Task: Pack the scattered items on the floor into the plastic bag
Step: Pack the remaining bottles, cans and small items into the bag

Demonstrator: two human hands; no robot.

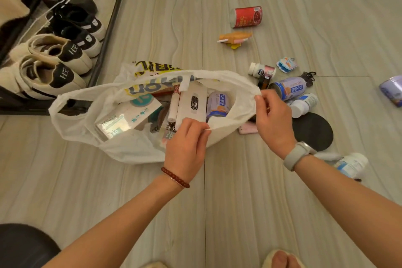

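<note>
A white plastic bag (91,119) lies open on the floor with boxes, a white tube and a blue-white can (218,104) inside. My left hand (187,143) pinches the near rim of the bag's mouth. My right hand (275,115) grips the rim at the right side, so the mouth is held apart. Loose on the floor to the right lie a red can (248,17), an orange toy (236,38), a small white bottle (262,70), a blue-white can (288,89), a white bottle (303,105), a black disc (313,131) and another white bottle (352,165).
A black shoe rack (108,28) with several pairs of shoes stands at the left, just beyond the bag. A purple tin (392,90) lies at the right edge. A small pink object (248,129) peeks from under the bag. A dark round object (24,246) sits bottom left.
</note>
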